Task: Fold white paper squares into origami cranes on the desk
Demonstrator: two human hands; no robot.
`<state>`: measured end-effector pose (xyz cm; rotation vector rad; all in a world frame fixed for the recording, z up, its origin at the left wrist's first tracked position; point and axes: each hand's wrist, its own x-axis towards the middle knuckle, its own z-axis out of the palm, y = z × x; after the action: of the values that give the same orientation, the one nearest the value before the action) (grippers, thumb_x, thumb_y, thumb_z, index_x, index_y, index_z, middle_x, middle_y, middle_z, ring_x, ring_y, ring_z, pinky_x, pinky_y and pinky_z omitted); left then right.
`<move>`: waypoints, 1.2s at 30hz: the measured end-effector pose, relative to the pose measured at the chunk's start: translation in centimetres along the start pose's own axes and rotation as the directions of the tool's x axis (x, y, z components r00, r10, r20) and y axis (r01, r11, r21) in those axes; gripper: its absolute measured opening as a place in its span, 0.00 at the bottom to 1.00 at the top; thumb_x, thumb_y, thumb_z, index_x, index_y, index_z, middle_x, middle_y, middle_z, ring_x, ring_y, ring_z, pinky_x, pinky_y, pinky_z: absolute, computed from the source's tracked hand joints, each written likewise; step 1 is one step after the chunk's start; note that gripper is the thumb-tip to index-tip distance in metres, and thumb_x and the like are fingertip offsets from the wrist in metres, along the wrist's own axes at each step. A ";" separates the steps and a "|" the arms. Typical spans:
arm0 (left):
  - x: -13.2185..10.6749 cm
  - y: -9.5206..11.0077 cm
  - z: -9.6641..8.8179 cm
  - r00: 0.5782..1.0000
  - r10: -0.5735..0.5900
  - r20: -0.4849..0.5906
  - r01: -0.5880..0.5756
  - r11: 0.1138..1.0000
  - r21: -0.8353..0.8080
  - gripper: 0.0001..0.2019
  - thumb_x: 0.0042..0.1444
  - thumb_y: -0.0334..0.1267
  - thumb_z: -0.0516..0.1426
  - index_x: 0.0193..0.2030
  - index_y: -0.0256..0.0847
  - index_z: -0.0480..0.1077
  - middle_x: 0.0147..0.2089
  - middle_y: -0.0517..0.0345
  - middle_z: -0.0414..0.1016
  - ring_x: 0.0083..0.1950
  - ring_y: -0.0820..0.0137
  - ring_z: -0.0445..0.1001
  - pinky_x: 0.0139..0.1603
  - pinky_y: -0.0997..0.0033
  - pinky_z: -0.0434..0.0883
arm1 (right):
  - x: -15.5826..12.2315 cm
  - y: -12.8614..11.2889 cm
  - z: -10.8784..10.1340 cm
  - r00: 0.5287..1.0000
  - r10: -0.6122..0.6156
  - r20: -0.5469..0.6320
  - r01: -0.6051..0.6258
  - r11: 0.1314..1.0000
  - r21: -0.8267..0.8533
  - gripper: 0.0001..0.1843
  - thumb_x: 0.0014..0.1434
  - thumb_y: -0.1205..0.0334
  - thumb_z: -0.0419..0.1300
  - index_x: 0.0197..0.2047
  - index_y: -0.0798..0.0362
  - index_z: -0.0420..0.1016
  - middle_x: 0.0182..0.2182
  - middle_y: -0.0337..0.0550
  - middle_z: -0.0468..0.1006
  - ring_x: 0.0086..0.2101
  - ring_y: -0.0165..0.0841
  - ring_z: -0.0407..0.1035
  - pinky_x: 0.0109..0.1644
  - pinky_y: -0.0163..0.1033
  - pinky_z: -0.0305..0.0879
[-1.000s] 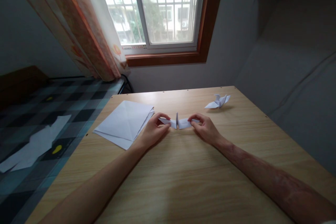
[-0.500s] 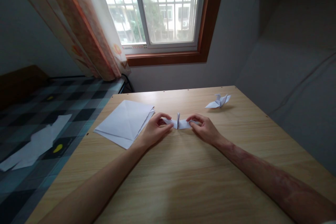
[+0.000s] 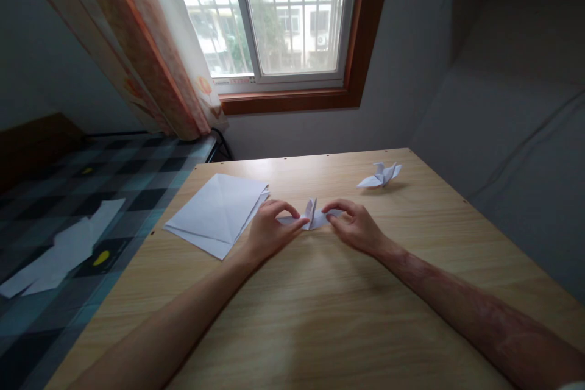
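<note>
A small folded white paper crane (image 3: pixel 310 214) is between my two hands, low over the table, with narrow points standing up at its middle and a flap spread to each side. My left hand (image 3: pixel 276 222) pinches the left flap between thumb and fingers. On the other side, my right hand (image 3: pixel 354 222) grips the right flap the same way; its fingers cover that flap's outer end. A second, finished-looking paper crane (image 3: pixel 380 177) rests on the table beyond my right hand.
A stack of white paper squares (image 3: pixel 219 207) lies on the wooden table (image 3: pixel 292 317), left of my left hand. Paper strips (image 3: pixel 68 250) lie on a checked bed (image 3: pixel 155 155) at the left. A window (image 3: pixel 292 18) and curtain (image 3: pixel 150 49) are behind.
The crane between my hands has turned and tilted slightly, so its upright points now show apart. My left thumb has moved right, towards its middle. The other crane stays put.
</note>
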<state>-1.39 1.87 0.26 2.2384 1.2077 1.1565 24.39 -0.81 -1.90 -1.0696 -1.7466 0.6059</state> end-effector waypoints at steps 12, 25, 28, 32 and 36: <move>-0.2 1.4 -0.5 0.966 0.226 0.126 -0.241 0.964 0.115 0.07 0.62 0.44 0.67 0.37 0.44 0.81 0.42 0.52 0.86 0.48 0.56 0.80 0.63 0.51 0.69 | -0.3 -0.4 -0.2 0.994 -0.044 -0.096 0.050 0.997 0.061 0.06 0.67 0.63 0.67 0.46 0.47 0.86 0.43 0.43 0.88 0.44 0.42 0.82 0.52 0.45 0.75; -0.4 0.4 0.7 0.999 0.042 -0.022 -0.046 0.975 -0.217 0.10 0.72 0.42 0.62 0.46 0.41 0.83 0.47 0.51 0.88 0.49 0.60 0.84 0.53 0.60 0.78 | -0.2 -1.3 0.0 0.992 -0.054 0.115 0.033 0.984 0.178 0.17 0.69 0.53 0.69 0.57 0.46 0.75 0.61 0.49 0.82 0.61 0.45 0.75 0.69 0.52 0.68; -0.6 0.9 1.0 0.999 -0.041 0.024 0.047 0.941 -0.336 0.10 0.72 0.43 0.62 0.47 0.39 0.83 0.45 0.51 0.88 0.45 0.61 0.85 0.48 0.64 0.80 | -0.2 -1.1 -0.4 0.983 -0.046 0.179 0.009 0.979 0.201 0.19 0.77 0.46 0.58 0.63 0.45 0.75 0.63 0.49 0.79 0.64 0.45 0.72 0.71 0.53 0.66; -0.7 1.2 1.3 0.997 -0.073 0.038 0.082 0.913 -0.399 0.10 0.70 0.43 0.64 0.45 0.38 0.82 0.43 0.51 0.88 0.44 0.62 0.86 0.46 0.67 0.81 | -0.1 -0.9 -0.2 0.991 -0.042 0.130 0.021 0.987 0.158 0.25 0.79 0.40 0.51 0.55 0.46 0.83 0.55 0.49 0.83 0.59 0.47 0.73 0.68 0.53 0.66; -1.0 1.2 1.3 0.999 -0.034 0.025 0.040 0.953 -0.301 0.09 0.68 0.44 0.67 0.45 0.40 0.83 0.45 0.52 0.89 0.45 0.62 0.86 0.47 0.66 0.80 | -0.3 -1.8 0.7 0.993 -0.029 0.117 0.014 0.992 0.123 0.23 0.77 0.40 0.56 0.50 0.48 0.85 0.46 0.48 0.85 0.51 0.46 0.76 0.57 0.50 0.70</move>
<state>-0.01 0.47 -0.25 1.9864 0.9845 1.2108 23.10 -1.86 -0.97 -0.9453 -1.7958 0.7666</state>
